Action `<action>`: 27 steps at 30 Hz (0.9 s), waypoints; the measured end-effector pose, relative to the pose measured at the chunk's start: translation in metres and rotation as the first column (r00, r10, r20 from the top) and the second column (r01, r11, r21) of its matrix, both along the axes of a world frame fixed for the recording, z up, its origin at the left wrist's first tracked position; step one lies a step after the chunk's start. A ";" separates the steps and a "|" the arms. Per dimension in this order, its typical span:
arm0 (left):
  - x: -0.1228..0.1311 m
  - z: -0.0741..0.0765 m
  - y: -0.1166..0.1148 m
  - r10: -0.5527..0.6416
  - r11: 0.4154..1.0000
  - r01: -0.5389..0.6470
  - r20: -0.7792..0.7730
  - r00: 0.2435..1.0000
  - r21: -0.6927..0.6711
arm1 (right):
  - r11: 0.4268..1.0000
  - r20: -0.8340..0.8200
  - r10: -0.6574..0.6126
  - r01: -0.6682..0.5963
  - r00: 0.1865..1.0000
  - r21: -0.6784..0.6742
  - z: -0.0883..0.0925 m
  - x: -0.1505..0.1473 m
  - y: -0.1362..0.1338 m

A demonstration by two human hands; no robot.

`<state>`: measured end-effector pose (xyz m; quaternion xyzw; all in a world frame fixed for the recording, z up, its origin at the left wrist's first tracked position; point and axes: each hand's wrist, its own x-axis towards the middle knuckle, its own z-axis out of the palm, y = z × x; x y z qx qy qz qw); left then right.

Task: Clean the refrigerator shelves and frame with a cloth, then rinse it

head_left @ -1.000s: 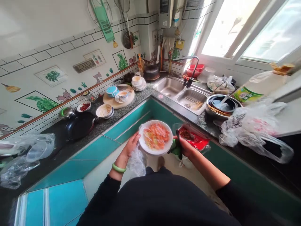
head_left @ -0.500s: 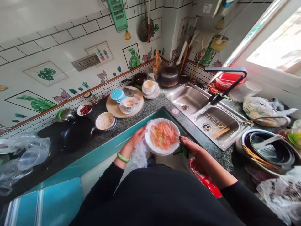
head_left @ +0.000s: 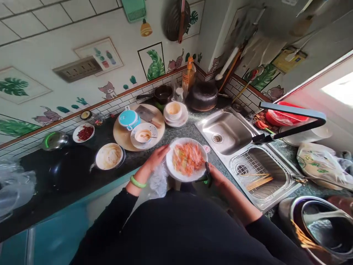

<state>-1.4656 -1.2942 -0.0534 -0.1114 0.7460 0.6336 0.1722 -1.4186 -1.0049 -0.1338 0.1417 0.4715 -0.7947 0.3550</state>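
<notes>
A white plate [head_left: 170, 171] of shredded orange-red and pale green food [head_left: 187, 159], covered in clear plastic film, is held level in front of my body. My left hand [head_left: 159, 156] grips its left rim, and crumpled clear plastic [head_left: 158, 181] hangs under that hand. At the right rim, my right hand [head_left: 216, 174] has its fingers closed by the plate. A dark object with a bit of green [head_left: 207, 175] sits at those fingers; its kind cannot be made out. The undersides of both hands are hidden.
Behind the plate, a round cutting board [head_left: 120, 137] bears a blue-lidded pot [head_left: 128, 118], a cleaver [head_left: 145, 113] and a used bowl [head_left: 143, 136]. On the right are a double sink [head_left: 228, 152] and a black faucet [head_left: 300, 130]. Nested pots [head_left: 296, 211] stand at lower right.
My view has moved closer to the counter. The plate, still between both hands, now appears against the counter edge near the sink. The red item under my right arm is out of sight.
</notes>
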 end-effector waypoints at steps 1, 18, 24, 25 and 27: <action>-0.010 -0.002 0.005 0.015 1.000 -0.015 -0.004 1.000 -0.010 | 1.000 0.004 -0.007 0.007 1.000 -0.002 -0.003 -0.010 0.005; -0.150 0.049 0.091 0.073 0.993 -0.056 0.165 0.984 -0.107 | 0.909 0.049 -0.316 0.288 0.947 0.301 -0.106 -0.141 0.168; -0.161 0.037 0.095 0.090 0.990 -0.055 0.284 0.955 -0.129 | 0.896 0.116 -0.334 0.277 0.935 0.348 -0.160 -0.184 0.207; -0.162 0.035 0.094 0.095 0.988 -0.056 0.288 0.953 -0.142 | 0.899 0.130 -0.326 0.264 0.936 0.349 -0.170 -0.189 0.209; -0.162 0.033 0.093 0.109 0.981 -0.060 0.271 0.956 -0.182 | 0.907 0.162 -0.303 0.231 0.939 0.352 -0.191 -0.197 0.209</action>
